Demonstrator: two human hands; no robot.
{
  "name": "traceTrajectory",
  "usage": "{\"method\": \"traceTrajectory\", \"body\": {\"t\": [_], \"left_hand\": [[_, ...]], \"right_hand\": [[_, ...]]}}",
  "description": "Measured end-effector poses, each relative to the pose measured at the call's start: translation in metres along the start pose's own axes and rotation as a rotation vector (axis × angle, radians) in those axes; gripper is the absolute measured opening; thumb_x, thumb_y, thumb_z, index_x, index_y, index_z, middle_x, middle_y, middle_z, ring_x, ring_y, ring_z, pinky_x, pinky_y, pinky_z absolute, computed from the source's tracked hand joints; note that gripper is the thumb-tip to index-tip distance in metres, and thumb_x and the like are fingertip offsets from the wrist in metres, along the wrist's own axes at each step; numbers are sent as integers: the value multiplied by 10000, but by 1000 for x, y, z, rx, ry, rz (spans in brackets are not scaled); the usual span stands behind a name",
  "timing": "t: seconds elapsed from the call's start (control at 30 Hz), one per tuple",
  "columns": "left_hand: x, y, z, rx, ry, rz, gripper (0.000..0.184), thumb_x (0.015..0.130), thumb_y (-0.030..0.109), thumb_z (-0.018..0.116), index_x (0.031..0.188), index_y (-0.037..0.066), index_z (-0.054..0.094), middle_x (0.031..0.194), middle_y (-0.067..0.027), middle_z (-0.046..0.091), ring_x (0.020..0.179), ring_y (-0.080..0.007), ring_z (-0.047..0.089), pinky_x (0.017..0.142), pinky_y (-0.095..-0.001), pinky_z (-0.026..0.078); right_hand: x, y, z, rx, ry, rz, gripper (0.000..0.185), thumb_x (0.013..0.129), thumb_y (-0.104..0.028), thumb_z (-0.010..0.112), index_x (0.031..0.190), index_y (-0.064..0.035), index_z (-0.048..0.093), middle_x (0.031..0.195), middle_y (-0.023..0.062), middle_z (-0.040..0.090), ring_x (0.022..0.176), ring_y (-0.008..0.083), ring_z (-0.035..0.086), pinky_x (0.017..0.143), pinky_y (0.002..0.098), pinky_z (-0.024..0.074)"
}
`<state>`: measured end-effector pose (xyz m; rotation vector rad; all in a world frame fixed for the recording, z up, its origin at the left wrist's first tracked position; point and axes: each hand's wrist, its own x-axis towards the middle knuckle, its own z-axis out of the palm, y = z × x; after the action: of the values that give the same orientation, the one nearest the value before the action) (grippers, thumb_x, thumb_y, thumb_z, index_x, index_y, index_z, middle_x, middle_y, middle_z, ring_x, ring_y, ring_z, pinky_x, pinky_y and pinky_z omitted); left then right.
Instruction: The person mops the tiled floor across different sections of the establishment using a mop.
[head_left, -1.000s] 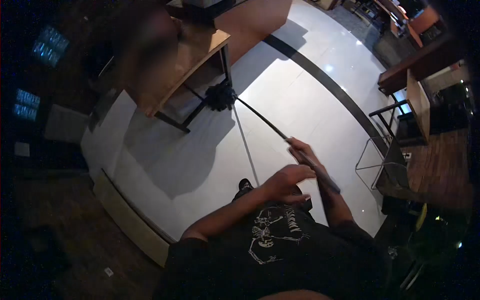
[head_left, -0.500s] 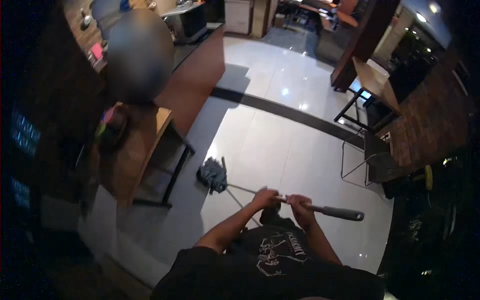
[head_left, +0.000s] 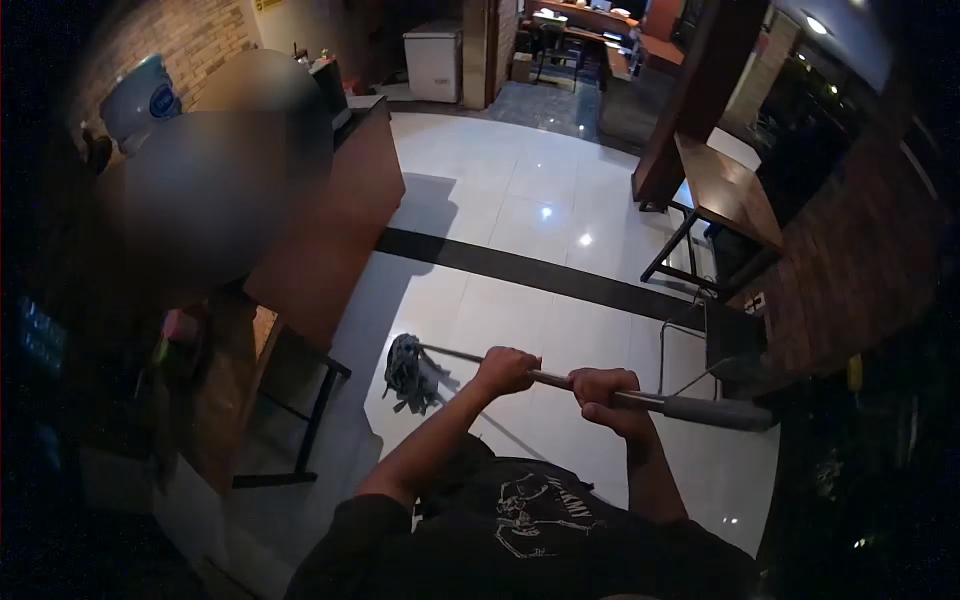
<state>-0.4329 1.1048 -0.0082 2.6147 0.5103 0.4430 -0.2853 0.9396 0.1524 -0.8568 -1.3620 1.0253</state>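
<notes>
A string mop with a grey-blue head (head_left: 405, 374) is held in both of my hands, its pole running across in front of my body. My left hand (head_left: 508, 370) is wrapped round the metal pole (head_left: 552, 379) nearer the mop head. Closer to the thick grey grip (head_left: 715, 410), my right hand (head_left: 607, 398) is closed round the same pole. The strands hang at the left, over or against the white tiled floor (head_left: 560, 436); whether they touch it I cannot tell.
A wooden table (head_left: 215, 400) with dark metal legs stands on the left, below a brown counter panel (head_left: 345, 215). A dark strip (head_left: 520, 268) crosses the floor ahead. At right are another wooden table (head_left: 730, 190) and a metal-framed chair (head_left: 735, 335). A white chest freezer (head_left: 433, 65) stands farther back.
Both hands have risen and the pole lies higher in view, the mop head slightly farther left with strands hanging looser. My view has shifted, showing more of the room at the back left.
</notes>
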Motion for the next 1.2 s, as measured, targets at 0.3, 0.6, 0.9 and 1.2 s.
{"method": "traceTrajectory", "body": {"t": [0.3,0.6,0.9,1.2], "left_hand": [[157,-128,-10,-17,31,174,383,871,437,634,665,117,667,677,-75,640,702,-300,643,765,-439,458],[258,-235,11,-372,-40,118,456,711,215,818,1090,101,590,1034,-143,605,1008,-374,585,824,-472,498],[234,-243,-27,-605,-241,-163,453,864,313,738,1164,10,583,1140,-163,630,1023,-289,629,847,-393,521],[336,-212,-12,-1071,-355,-944,746,921,377,662,1476,124,233,873,-102,621,565,-189,605,436,-301,478]], "right_hand": [[127,52,-32,-607,4,8,277,751,-79,781,657,-27,526,691,95,574,805,288,642,948,485,467],[207,133,-50,-850,232,136,180,799,-67,753,766,-8,586,889,114,665,1068,351,648,1062,498,429],[162,392,-150,234,794,679,159,1012,-161,505,1082,-19,517,867,57,564,855,187,637,991,437,476],[325,417,-312,-735,328,13,294,804,-42,693,636,-40,451,670,111,472,712,313,540,1112,495,352]]}}
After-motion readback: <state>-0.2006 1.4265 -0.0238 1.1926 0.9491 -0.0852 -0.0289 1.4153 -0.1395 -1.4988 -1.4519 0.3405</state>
